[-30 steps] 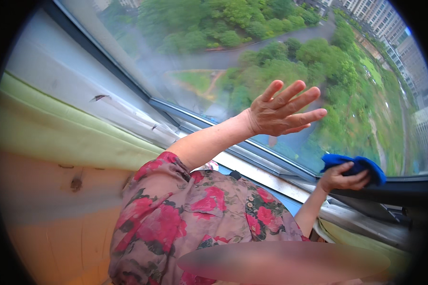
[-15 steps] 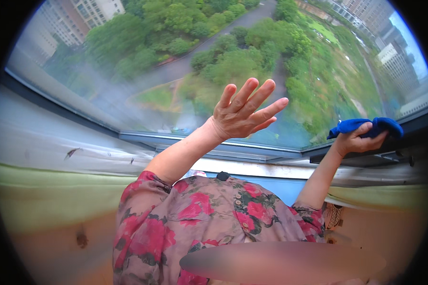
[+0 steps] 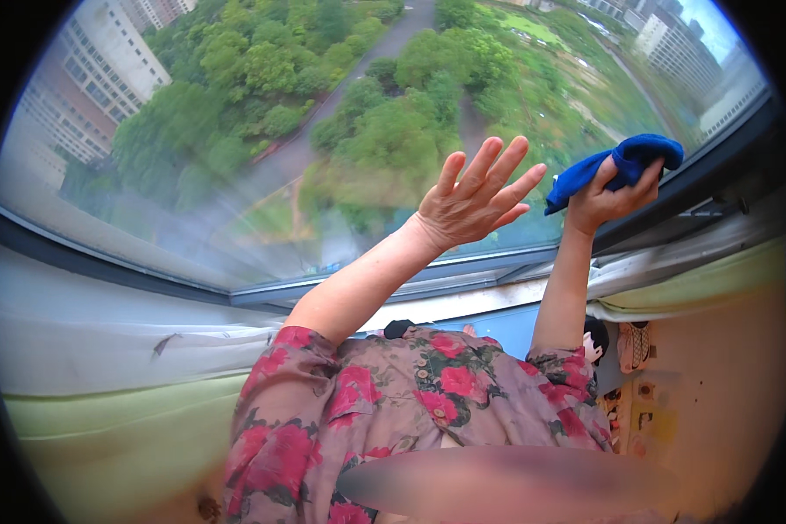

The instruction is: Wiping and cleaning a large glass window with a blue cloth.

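My left hand (image 3: 480, 194) is raised at the middle of the window pane (image 3: 341, 188), palm toward the glass and fingers spread, with nothing in it. Whether the palm presses on the glass I cannot tell. Farther right, my right hand (image 3: 613, 199) grips a bunched blue cloth (image 3: 642, 157) near the right side of the pane. The cloth pokes out past the fingers on both sides. Whitish streaks and haze show on the left part of the glass.
A dark window frame (image 3: 131, 275) runs along the bottom and right of the pane. White and light green curtains (image 3: 131, 410) hang at the left, with another green curtain (image 3: 707, 279) at the right. Below the frame is a white sill (image 3: 463, 293). Trees and buildings lie outside.
My right hand has moved up and left with the blue cloth, closer to my left hand. The left hand stays spread and sits slightly farther right in view. The whole view has shifted and tilted.
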`<move>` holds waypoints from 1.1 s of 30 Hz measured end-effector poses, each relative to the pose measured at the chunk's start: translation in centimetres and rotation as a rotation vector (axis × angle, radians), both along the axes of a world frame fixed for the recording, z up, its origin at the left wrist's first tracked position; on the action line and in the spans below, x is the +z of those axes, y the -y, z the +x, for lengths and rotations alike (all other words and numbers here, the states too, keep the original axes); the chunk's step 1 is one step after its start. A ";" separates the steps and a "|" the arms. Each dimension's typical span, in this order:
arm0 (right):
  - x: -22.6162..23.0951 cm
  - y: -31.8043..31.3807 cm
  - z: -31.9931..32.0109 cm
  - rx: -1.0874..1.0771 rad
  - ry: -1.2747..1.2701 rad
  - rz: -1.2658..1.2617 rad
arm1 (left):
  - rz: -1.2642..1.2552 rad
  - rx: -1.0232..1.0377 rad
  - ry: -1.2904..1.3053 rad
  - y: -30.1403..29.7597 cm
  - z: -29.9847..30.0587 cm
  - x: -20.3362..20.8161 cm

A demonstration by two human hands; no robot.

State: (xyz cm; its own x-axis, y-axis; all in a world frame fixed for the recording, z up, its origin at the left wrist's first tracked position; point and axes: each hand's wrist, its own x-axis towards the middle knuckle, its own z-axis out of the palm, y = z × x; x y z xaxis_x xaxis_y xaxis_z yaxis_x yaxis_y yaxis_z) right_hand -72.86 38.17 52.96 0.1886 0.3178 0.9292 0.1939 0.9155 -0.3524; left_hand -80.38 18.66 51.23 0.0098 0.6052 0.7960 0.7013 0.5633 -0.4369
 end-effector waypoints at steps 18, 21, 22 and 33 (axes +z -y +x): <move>-7.6 7.1 -0.1 0.123 0.261 -0.208 | -0.046 -0.027 0.083 -4.0 0.7 0.4; -9.1 4.8 1.5 0.157 0.396 -0.100 | -0.026 0.003 0.061 -4.1 0.4 0.1; -9.4 3.7 1.9 0.141 0.393 -0.106 | -0.030 -0.014 0.059 -4.2 0.4 0.0; -9.1 -12.1 4.9 -0.097 0.224 -0.303 | -0.016 0.058 0.035 -3.0 0.3 -0.1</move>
State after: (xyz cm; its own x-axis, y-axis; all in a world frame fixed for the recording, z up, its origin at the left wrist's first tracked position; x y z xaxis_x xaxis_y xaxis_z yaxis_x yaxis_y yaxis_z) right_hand -67.93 50.24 43.82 0.0340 0.5752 0.8173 0.3772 0.7499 -0.5435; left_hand -80.05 21.65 51.16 -0.0538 0.6164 0.7856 0.6826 0.5969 -0.4216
